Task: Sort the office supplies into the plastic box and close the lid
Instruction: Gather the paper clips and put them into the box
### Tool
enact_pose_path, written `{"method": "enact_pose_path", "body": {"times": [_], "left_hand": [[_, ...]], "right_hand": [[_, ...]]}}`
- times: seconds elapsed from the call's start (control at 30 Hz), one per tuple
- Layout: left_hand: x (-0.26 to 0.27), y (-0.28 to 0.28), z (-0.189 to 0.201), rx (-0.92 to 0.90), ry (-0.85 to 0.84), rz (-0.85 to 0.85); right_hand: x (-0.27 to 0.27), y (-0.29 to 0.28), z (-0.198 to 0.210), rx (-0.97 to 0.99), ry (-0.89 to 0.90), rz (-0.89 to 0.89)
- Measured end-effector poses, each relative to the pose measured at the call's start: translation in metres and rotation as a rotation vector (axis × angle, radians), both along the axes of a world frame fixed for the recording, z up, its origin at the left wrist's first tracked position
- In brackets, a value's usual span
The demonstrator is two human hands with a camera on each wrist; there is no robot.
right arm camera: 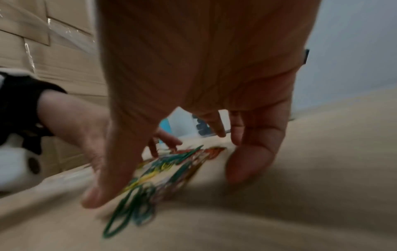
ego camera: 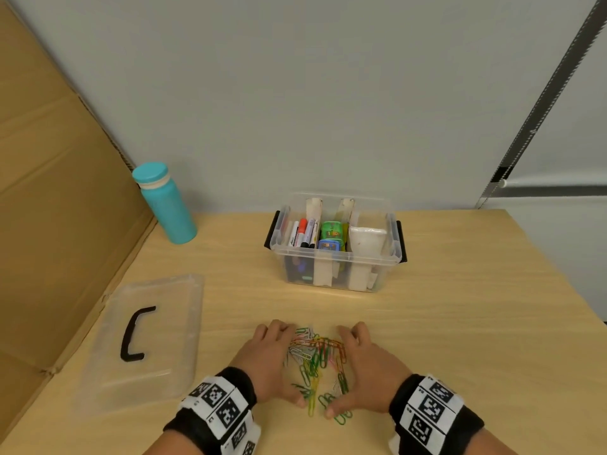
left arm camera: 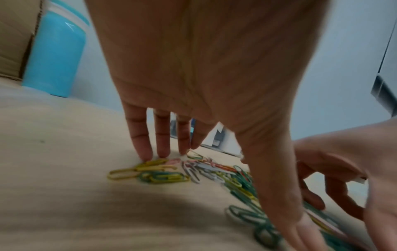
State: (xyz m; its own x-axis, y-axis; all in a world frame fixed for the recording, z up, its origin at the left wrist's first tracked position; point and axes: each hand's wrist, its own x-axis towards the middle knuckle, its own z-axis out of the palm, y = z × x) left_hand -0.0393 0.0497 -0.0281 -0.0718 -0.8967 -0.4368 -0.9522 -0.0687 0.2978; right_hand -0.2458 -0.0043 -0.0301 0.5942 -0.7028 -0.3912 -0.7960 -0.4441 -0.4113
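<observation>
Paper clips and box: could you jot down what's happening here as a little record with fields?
paper clips: loose coloured pile on the table
left hand: open, fingers on the pile's left edge
right hand: open, cupping the pile's right edge
plastic box: open, holding markers and other supplies
lid: off, flat on the table, left of the hands
bottle: teal, upright, far left

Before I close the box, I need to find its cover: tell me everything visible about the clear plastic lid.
The clear plastic lid lies flat on the wooden table, left of the person's left hand and apart from it. It is rectangular with rounded corners and bears a black curved handle. It is off the clear plastic box.
</observation>
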Motion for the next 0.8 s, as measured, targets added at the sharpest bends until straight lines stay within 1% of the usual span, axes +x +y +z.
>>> {"method": "enact_pose_path", "body": {"times": [0.07, 0.2, 0.3, 0.4, 0.6, 0.7, 0.8], "left_hand": [[-0.005, -0.004, -0.004, -0.036, 0.026, -0.026], [-0.012, -0.017, -0.004, -0.068, 0.117, -0.026], [-0.013, -0.023, -0.004, -0.119, 0.152, -0.004], [-0.012, -0.025, -0.004, -0.181, 0.142, 0.001], [-0.011, -0.025, 0.0, -0.244, 0.092, -0.006], [-0.006, -0.025, -0.002, -0.251, 0.091, 0.015], [0.001, -0.023, -0.002, -0.269, 0.133, 0.064]], "right_hand": [[0.006, 0.004, -0.006, 0.023, 0.046, -0.018], [0.021, 0.002, -0.006, 0.036, -0.058, -0.131], [0.029, 0.0, -0.003, 0.007, -0.086, -0.143], [0.034, 0.001, -0.003, -0.033, -0.1, -0.153], [0.041, -0.008, -0.011, -0.134, -0.11, -0.148], [0.039, -0.013, -0.012, -0.146, -0.117, -0.155], [0.03, -0.02, -0.01, -0.114, -0.141, -0.197]]}}
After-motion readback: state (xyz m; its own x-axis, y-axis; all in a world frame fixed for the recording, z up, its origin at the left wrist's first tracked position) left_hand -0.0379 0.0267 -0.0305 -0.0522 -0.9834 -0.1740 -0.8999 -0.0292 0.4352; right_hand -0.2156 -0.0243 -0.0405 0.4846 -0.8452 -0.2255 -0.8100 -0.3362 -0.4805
